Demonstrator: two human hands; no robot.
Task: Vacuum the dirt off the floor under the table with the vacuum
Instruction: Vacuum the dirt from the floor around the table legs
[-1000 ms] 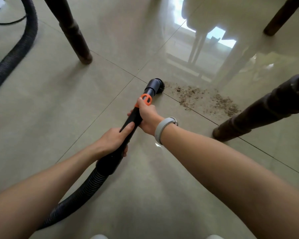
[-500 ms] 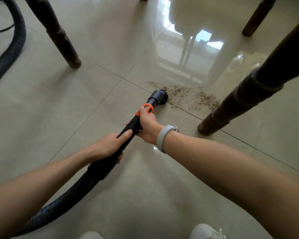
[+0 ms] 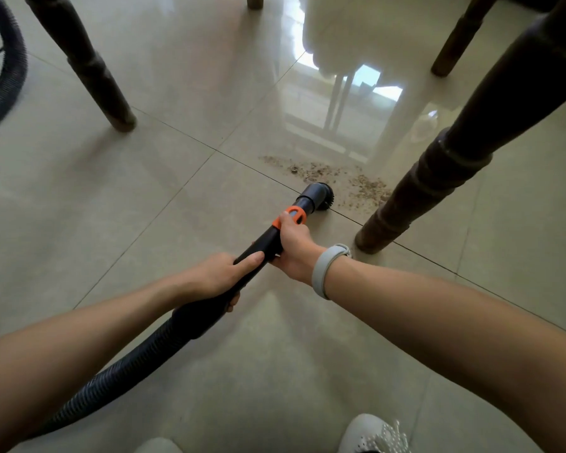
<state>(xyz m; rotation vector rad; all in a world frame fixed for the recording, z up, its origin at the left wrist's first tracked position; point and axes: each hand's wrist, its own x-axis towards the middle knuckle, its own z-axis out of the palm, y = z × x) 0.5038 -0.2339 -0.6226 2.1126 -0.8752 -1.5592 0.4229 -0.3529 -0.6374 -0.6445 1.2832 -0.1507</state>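
A black vacuum wand [image 3: 265,241] with an orange collar ends in a round brush nozzle [image 3: 319,197] that rests on the tiled floor at the near edge of a brown dirt patch [image 3: 340,179]. My right hand [image 3: 293,246] grips the wand just behind the orange collar, a grey band on its wrist. My left hand [image 3: 218,276] grips the wand lower down, index finger laid along it, where the ribbed black hose [image 3: 121,367] begins. The dirt spreads from the nozzle toward a dark table leg.
A dark wooden table leg [image 3: 415,191] stands right beside the dirt and nozzle. Another leg [image 3: 92,70] stands far left, two more at the back. The hose loops at the far left edge [image 3: 7,73]. My white shoe [image 3: 373,434] shows at the bottom.
The nozzle has pushed forward and right into the dirt patch, closer to the right table leg. The view has moved in and the dirt strip looks thinner on its left side.
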